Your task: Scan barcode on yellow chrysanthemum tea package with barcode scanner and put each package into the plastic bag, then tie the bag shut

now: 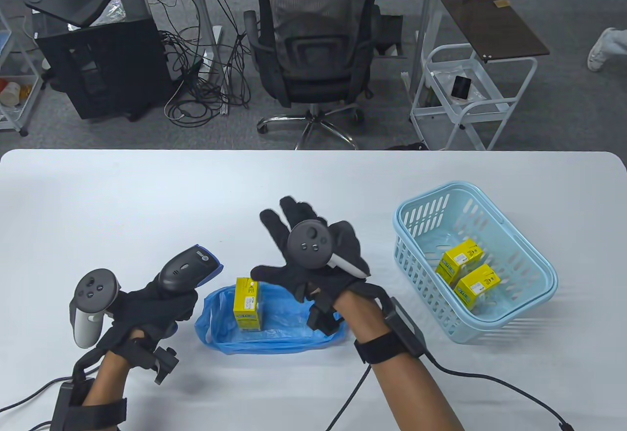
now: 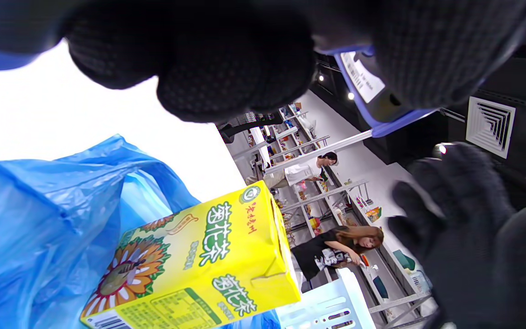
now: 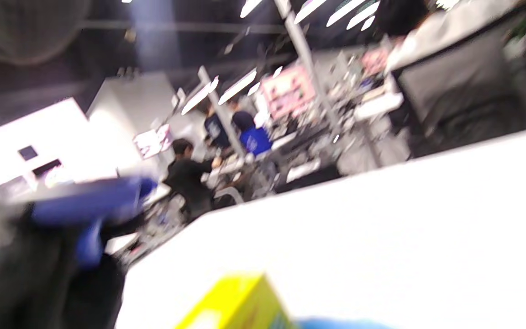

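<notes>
Packages first: one yellow tea carton [image 1: 247, 303] stands upright on the flattened blue plastic bag [image 1: 274, 323], its long axis vertical, while two more cartons [image 1: 468, 274] lie in the light-blue basket [image 1: 519, 313] on the bench's [image 1: 147, 191] right side. Those two sit to the right of the right hand [image 1: 313, 259] — the nearer hand by far. That hand hovers above the bag's far edge, palm down, fingers [image 1: 289, 213] spread and holding nothing. The left hand [image 1: 147, 308] grips the barcode scanner [image 1: 188, 267], its nose angled toward the bag — I judge a reach rightward into the basket comes next.
</notes>
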Motion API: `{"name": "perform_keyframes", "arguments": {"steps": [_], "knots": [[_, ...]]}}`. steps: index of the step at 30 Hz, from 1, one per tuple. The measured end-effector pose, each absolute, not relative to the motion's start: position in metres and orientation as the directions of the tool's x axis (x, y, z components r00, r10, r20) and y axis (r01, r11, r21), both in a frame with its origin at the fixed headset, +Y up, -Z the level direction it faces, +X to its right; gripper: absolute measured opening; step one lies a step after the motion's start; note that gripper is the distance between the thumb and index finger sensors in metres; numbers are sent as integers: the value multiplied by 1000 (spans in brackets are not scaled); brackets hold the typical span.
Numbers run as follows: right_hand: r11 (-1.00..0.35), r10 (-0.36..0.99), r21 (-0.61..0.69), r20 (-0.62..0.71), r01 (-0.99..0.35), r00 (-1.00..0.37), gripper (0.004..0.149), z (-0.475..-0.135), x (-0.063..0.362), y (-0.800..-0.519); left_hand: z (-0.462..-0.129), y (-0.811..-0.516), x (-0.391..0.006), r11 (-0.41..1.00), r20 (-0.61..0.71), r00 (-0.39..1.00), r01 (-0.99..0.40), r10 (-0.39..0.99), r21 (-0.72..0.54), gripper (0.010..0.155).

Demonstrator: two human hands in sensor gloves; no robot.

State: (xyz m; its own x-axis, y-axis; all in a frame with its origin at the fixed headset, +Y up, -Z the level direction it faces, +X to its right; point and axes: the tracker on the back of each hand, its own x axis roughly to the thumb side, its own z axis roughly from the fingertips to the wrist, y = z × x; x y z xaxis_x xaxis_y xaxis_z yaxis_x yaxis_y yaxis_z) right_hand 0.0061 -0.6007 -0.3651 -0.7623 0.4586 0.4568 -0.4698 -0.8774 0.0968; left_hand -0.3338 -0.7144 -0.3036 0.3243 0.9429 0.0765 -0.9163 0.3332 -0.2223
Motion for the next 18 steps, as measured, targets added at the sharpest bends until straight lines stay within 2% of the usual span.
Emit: {"name": "perform_keyframes", "arguments": {"steps": [4,7,10,13,18], "knots": [[-922,338,-95,269,-375,-902,97,-383,71,-551,-304,-715,-333,338,75,329,-913,941,-229,75],[-956,263,-104,106,-274,-959,97,-395,114,-545,-304,-715,-333,338,76,330,-912,941,-233,75],[-982,185,-49,-69,-182,-980,97,-406,159,-557,-304,-715,-333,338,78,329,-911,941,-235,75],[-994,72,64,-213,-88,-974,97,-413,196,-580,-304,-715,-332,337,77,328,-911,942,-237,75],[-980,-6,192,-305,-56,-952,94,-419,232,-612,-304,-715,-332,336,75,328,-912,942,-236,75]]}}
